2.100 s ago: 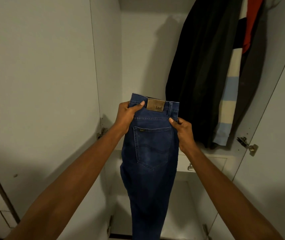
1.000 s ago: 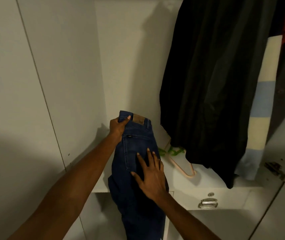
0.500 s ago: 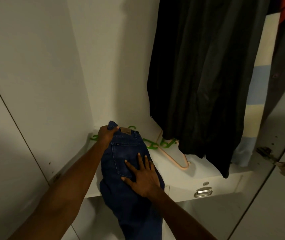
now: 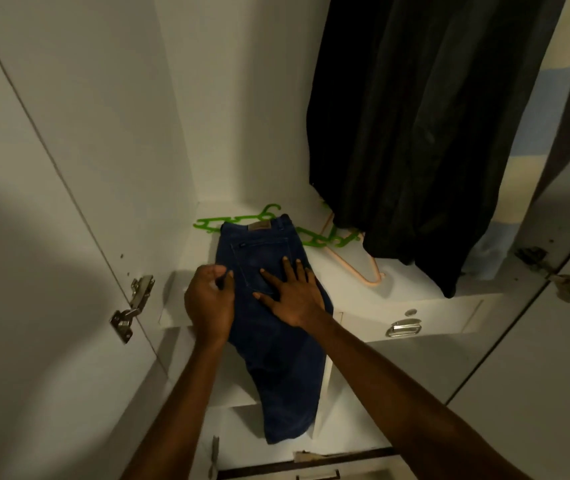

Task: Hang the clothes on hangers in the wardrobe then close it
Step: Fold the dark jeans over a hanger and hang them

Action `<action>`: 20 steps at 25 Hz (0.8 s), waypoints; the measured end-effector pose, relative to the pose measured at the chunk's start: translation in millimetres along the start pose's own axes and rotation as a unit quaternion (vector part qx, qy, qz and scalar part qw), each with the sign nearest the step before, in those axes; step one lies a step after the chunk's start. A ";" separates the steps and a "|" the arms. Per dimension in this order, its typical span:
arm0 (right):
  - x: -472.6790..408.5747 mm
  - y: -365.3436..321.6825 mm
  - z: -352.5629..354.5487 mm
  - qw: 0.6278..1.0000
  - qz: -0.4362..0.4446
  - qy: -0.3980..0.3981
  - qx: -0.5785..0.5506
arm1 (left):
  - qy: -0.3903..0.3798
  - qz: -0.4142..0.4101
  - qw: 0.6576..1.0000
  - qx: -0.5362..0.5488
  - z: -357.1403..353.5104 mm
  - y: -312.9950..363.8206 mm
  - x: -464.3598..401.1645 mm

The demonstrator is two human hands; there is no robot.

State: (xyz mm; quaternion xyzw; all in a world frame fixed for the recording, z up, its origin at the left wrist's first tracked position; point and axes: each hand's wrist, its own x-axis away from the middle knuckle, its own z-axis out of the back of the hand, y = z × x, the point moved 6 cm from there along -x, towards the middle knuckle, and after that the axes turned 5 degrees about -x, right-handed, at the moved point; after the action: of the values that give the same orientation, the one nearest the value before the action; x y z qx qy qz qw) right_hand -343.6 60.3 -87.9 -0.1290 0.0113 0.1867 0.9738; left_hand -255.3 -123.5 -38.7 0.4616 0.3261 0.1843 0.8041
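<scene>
Folded blue jeans (image 4: 259, 247) lie waistband-away on the white wardrobe shelf (image 4: 408, 285), their legs hanging over the front edge. My right hand (image 4: 290, 292) presses flat on the back pocket with fingers spread. My left hand (image 4: 210, 299) is at the jeans' left edge, fingers curled and pinching the seam. Green hangers (image 4: 325, 239) lie on the shelf under and beside the waistband, and a peach hanger (image 4: 356, 270) lies to the right.
Dark garments (image 4: 415, 133) and a striped blue-and-cream one (image 4: 518, 188) hang at the right above the shelf. A drawer with a metal handle (image 4: 404, 329) sits under the shelf. Open doors stand on the left (image 4: 51, 168) and right (image 4: 553, 341).
The jeans went from held upright to laid flat on the shelf. My left hand slid from the waistband down to the left seam; my right hand stays pressed on the pocket.
</scene>
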 end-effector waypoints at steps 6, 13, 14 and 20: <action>6.2 -5.8 4.5 1.000 0.026 0.005 -0.011 | -0.188 0.287 0.938 -0.044 16.5 -124.4 168.0; 115.4 23.6 33.1 0.939 0.022 0.307 -0.154 | -0.310 0.267 0.912 -0.032 -43.1 -165.1 123.2; 136.1 35.7 35.0 0.922 -0.013 0.336 -0.191 | -0.320 0.242 0.916 -0.010 -57.3 -177.3 113.0; 172.9 97.4 -36.0 0.894 -0.183 0.185 -0.366 | -0.314 0.185 0.928 0.075 -76.5 -157.7 113.2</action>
State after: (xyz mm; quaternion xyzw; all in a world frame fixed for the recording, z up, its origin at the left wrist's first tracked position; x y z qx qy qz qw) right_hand -217.5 200.8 -158.9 -0.5082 0.0986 -0.0309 0.8550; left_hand -227.7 -88.1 -242.5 0.6070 -0.0220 0.1505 0.7800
